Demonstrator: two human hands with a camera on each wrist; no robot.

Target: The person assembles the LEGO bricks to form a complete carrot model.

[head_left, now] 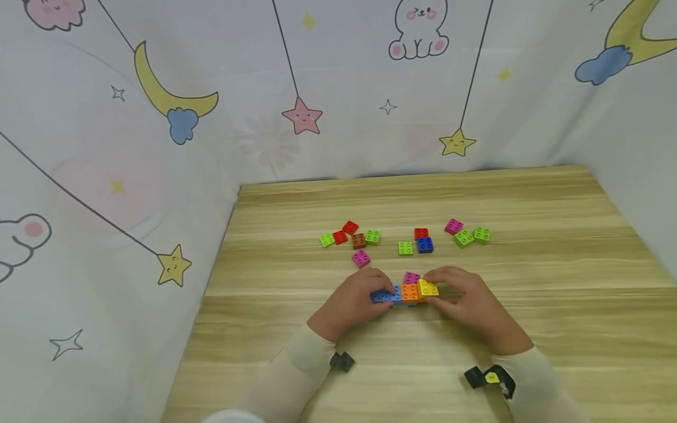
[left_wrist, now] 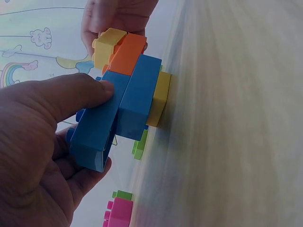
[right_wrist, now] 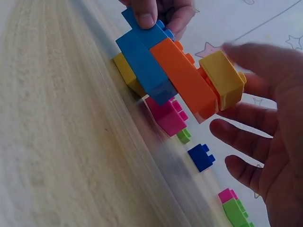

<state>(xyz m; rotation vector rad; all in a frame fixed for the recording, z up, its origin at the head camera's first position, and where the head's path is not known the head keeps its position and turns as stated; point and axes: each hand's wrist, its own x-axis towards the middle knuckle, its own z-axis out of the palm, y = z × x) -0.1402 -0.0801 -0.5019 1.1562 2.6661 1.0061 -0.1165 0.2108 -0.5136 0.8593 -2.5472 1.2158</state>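
A stepped stack of building bricks stands on the table between the two hands. Its base is a yellow brick [right_wrist: 128, 75], with a long blue brick [left_wrist: 139, 97] over it. Above that lie another blue brick [left_wrist: 97, 127] and an orange brick [right_wrist: 184, 78], end to end. My left hand [head_left: 353, 298] pinches the upper blue brick between thumb and fingers. At the other end, a small yellow brick [head_left: 428, 288] sits slightly tilted on the orange brick's studs. My right hand [head_left: 473, 302] holds this small brick between thumb and index finger, its other fingers spread loosely.
Just behind the stack lies a magenta brick [head_left: 412, 277]. Farther back are several loose bricks: a brown brick [head_left: 358, 240], a dark blue brick [head_left: 425, 245] and a lime brick [head_left: 482, 235] among red and magenta ones. A printed curtain [head_left: 349, 76] hangs behind the wooden table [head_left: 571, 247].
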